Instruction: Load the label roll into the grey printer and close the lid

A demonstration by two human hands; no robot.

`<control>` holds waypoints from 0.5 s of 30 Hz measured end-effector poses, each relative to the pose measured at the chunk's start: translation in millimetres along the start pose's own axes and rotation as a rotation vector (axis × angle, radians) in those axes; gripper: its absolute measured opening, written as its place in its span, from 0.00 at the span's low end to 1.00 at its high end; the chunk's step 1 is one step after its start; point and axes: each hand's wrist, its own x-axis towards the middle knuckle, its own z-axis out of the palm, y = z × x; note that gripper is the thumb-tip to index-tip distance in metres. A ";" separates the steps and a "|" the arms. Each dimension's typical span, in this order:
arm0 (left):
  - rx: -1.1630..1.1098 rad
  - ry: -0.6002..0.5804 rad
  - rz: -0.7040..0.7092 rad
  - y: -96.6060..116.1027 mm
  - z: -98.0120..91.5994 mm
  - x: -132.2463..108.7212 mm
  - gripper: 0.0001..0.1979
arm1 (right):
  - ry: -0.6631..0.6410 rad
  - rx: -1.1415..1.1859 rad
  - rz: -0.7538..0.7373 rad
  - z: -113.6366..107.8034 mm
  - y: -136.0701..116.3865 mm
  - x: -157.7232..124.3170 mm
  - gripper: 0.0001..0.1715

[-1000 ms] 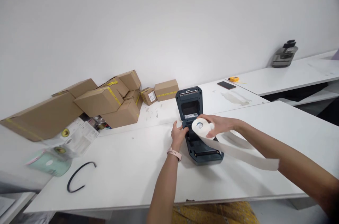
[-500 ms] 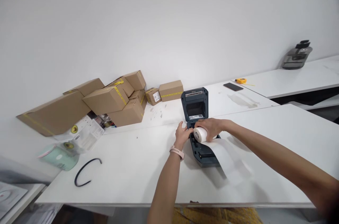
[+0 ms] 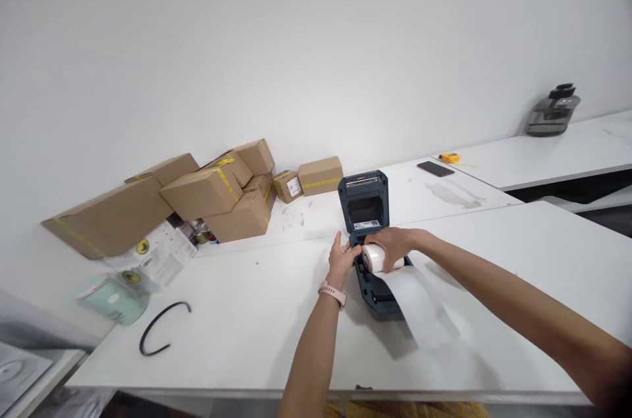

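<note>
A dark blue label printer [image 3: 363, 296] stands on the table with its lid [image 3: 368, 204] tipped up and back. Inside it, a white label roll [image 3: 376, 259] sits at a slant, and a loose strip of its paper [image 3: 422, 306] hangs out over the front right side. My right hand [image 3: 392, 245] grips the roll from above, fingers wrapped over it. At the printer's left edge is my left hand [image 3: 340, 260], its fingers apart and its thumb reaching to the body beside the roll's end. What the thumb presses on is hidden.
Cardboard boxes [image 3: 241, 217] are piled against the wall at left, near a mint-green pouch [image 3: 116, 299] and a black curved strip [image 3: 148, 332]. Behind the printer at right lie a phone [image 3: 435, 169] and a yellow tape measure [image 3: 449, 158]. A dark bottle [image 3: 552, 114] stands farther right.
The view has shifted slightly, so everything sits a little lower. Both hands keep their places at the printer, the right one still gripping the roll. The paper strip has swung a little.
</note>
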 end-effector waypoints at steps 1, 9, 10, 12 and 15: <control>0.000 -0.001 -0.006 1.1 0.4 -1.0 0.60 | -0.002 -0.007 0.004 -0.3 -0.4 2.1 0.47; -0.013 -0.008 -0.020 2.5 1.4 -2.2 0.61 | 0.013 -0.054 0.039 13.7 6.3 21.6 0.51; -0.015 -0.009 -0.021 2.3 1.5 -2.0 0.61 | 0.014 -0.055 0.047 16.3 7.2 23.2 0.51; -0.020 -0.008 -0.022 1.7 1.5 -1.9 0.61 | 0.017 -0.057 0.062 20.8 8.6 25.7 0.51; -0.021 0.000 -0.021 0.9 1.3 -1.8 0.62 | 0.020 -0.051 0.074 25.6 10.3 28.3 0.51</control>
